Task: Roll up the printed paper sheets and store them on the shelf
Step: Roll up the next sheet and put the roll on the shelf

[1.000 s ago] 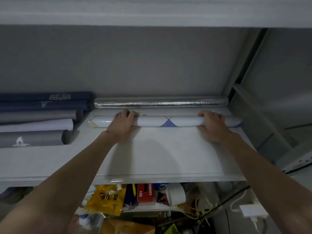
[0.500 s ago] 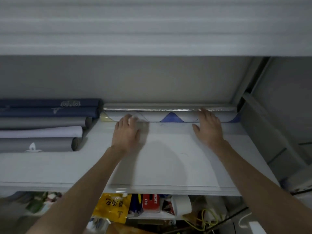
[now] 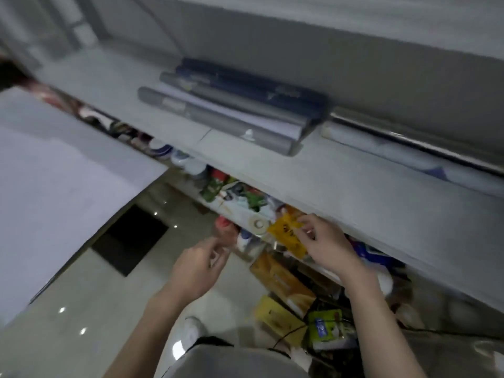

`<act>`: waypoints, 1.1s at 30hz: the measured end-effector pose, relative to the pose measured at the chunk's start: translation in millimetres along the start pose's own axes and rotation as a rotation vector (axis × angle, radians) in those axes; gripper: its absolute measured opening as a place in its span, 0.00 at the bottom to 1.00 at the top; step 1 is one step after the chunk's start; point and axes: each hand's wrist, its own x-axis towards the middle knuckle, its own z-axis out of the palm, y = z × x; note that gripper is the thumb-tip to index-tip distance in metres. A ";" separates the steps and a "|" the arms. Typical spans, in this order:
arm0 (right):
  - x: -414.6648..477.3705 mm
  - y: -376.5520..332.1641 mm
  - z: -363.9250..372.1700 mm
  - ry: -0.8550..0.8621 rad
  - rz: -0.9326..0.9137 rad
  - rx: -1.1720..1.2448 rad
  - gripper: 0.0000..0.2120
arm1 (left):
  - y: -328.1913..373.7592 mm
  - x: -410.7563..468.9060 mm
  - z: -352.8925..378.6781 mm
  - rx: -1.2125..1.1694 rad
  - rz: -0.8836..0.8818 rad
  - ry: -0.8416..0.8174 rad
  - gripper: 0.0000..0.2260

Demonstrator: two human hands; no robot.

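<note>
Storage room, dim light. A grey shelf (image 3: 354, 192) is running diagonally from 10 to 4 o'clock, above a cluttered lower shelf and glossy floor tiles. Dark blue and grey rolls (image 3: 231, 105) are lying stacked at 12 o'clock. The printed roll (image 3: 395, 156), white with a blue patch, is lying at 2 o'clock, tucked against a silver foil roll (image 3: 409, 136) at the back.

Left hand (image 3: 201, 266) and right hand (image 3: 324, 246) are hanging below the shelf edge near centre, fingers loosely curled, gripping nothing. The right one is showing in front of a yellow packet (image 3: 286, 233).

The desk (image 3: 54, 186) is showing pale at 9 o'clock; cannot tell whether a sheet is covering it.

Judgement: this roll looks stored. The next sheet wants rolling from one short edge, hands spread wide and edges kept square. Then it wants laying parallel against the stored roll, well back from the lip.
</note>
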 end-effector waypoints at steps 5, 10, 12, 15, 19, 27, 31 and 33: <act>18.5 -68.4 66.6 -0.187 -0.102 -0.146 0.16 | -83.2 -54.2 -39.7 0.019 -0.295 0.010 0.16; 49.4 -136.6 129.3 -0.287 -0.103 -0.258 0.14 | -170.0 -76.5 -76.5 0.053 -0.500 -0.066 0.21; 57.5 -157.7 148.8 -0.304 -0.086 -0.257 0.14 | -202.2 -82.7 -93.2 0.058 -0.543 -0.069 0.22; 67.2 -183.4 175.3 -0.338 -0.085 -0.303 0.14 | -241.9 -92.6 -113.0 0.067 -0.599 -0.043 0.23; 77.5 -221.2 213.4 -0.426 -0.155 -0.390 0.14 | -278.9 -109.4 -123.7 0.024 -0.658 0.004 0.23; 142.5 -299.4 276.2 -0.565 -0.348 -0.534 0.14 | -324.1 -115.9 -120.9 -0.058 -0.767 0.125 0.20; 187.8 -328.3 299.7 -0.562 -0.434 -0.535 0.15 | -345.2 -93.2 -124.3 -0.070 -0.780 0.209 0.18; 211.8 -338.3 313.2 -0.537 -0.496 -0.562 0.15 | -356.9 -74.9 -125.0 -0.060 -0.771 0.237 0.18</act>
